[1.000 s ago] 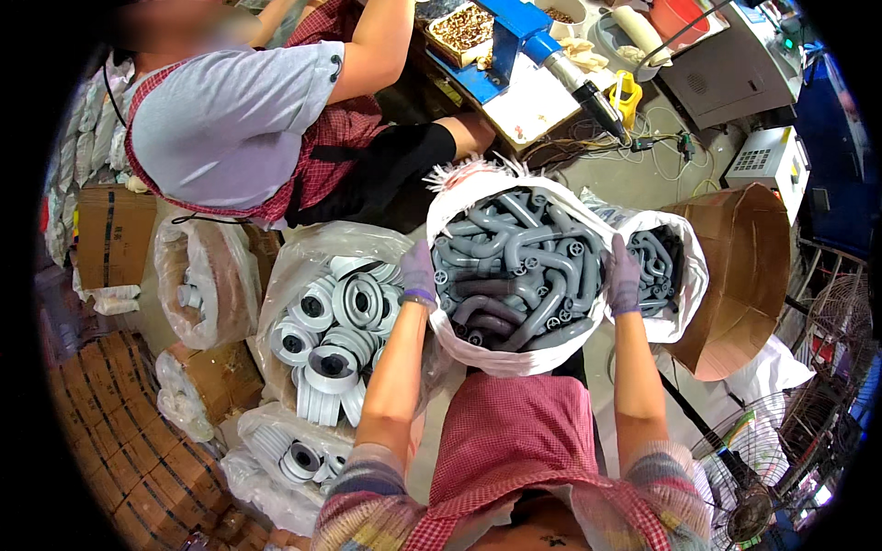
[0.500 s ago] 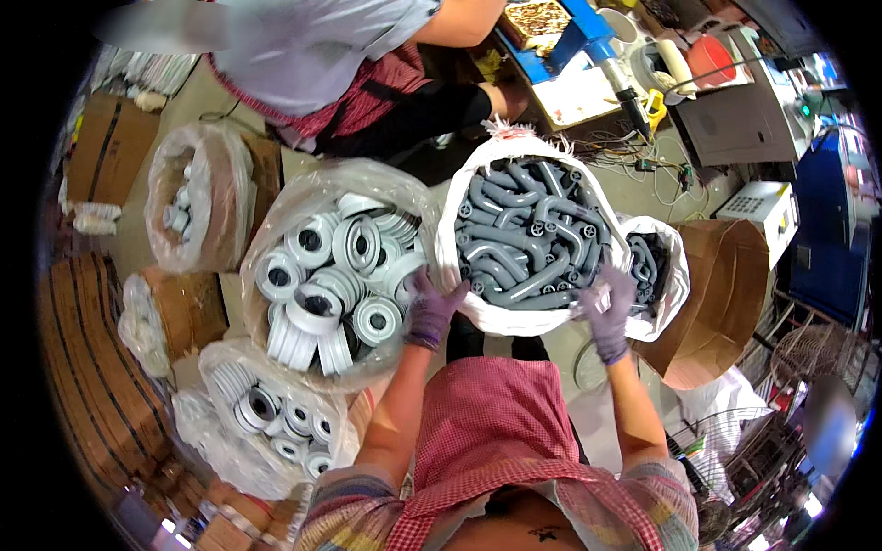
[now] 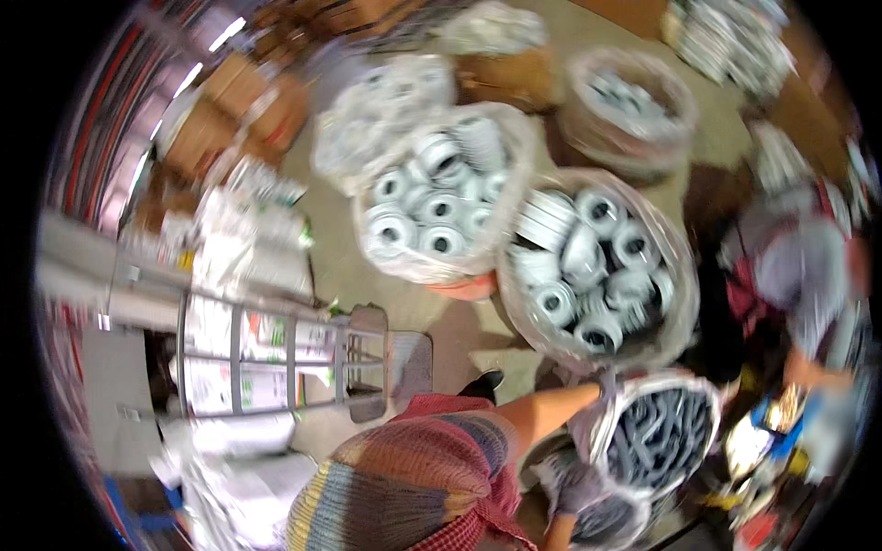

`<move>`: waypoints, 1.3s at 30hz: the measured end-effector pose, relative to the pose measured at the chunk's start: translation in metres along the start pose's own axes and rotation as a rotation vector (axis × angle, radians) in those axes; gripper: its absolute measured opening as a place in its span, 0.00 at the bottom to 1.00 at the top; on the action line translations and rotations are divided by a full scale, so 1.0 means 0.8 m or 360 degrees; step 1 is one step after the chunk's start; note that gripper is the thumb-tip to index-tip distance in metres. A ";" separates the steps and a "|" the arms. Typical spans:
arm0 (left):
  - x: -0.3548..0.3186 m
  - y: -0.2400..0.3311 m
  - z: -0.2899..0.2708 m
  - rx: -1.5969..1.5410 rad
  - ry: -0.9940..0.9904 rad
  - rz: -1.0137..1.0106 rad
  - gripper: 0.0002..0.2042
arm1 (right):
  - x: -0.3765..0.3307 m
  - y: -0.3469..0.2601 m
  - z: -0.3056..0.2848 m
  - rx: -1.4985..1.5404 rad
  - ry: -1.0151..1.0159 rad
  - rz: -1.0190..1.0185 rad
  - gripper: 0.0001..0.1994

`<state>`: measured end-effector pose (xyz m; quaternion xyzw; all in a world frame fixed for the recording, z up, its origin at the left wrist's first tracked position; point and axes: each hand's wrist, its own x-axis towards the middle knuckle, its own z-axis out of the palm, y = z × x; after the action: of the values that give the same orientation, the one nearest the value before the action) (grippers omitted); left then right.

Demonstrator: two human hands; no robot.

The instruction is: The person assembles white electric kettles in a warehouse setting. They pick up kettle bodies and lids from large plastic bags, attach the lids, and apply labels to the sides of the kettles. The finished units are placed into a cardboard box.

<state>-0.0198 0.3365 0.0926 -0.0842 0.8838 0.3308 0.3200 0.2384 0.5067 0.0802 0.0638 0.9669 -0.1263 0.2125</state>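
A white sack (image 3: 599, 439) full of grey curved plastic pipes (image 3: 663, 432) stands at the lower right. My left hand (image 3: 606, 386) reaches to its near upper rim; motion blur smears the gloved fingers. Against the same sack's lower left side is my right hand (image 3: 577, 489) in a purple glove, its fingers too blurred to make out. A smaller white sack (image 3: 634, 525) with dark grey parts sits just beyond that hand. Above my left hand stands a large clear plastic bag (image 3: 682, 344) of pale ring-shaped plastic parts (image 3: 599, 329).
Another clear bag (image 3: 372, 248) of pale rings stands farther left, with one more bag (image 3: 574, 147) at the back. A metal-framed cart (image 3: 285, 363) and white sacks (image 3: 248, 243) are on the left. A co-worker (image 3: 790, 248) bends at the right. Cardboard boxes (image 3: 220, 101) are stacked upper left.
The view has swung round to the left, so the pipe sack now lies lower right and the cart has come into view. Both hands stay by the pipe sack.
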 end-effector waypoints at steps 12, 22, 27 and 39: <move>-0.387 -0.621 -0.277 -0.0977 0.1341 -0.0323 0.19 | 0.142 -0.268 0.015 0.0414 -0.0541 -0.0870 0.24; -0.969 -0.744 -0.759 0.0262 0.3813 -0.1287 0.30 | 0.242 -0.856 -0.101 0.0356 -0.0555 -0.1554 0.22; -1.065 -0.866 -0.753 0.0163 0.2964 -0.1172 0.23 | 0.269 -1.096 -0.114 -0.0073 -0.0678 -0.1834 0.21; -1.006 -0.871 -0.842 -0.1073 0.4031 -0.1958 0.27 | 0.200 -1.814 0.058 -0.0398 -0.0867 -0.3015 0.20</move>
<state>0.5162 -0.6786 0.6112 -0.7442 0.2743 0.0369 -0.6079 -0.1447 -0.8879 0.2865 -0.7889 0.5432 -0.1514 0.2441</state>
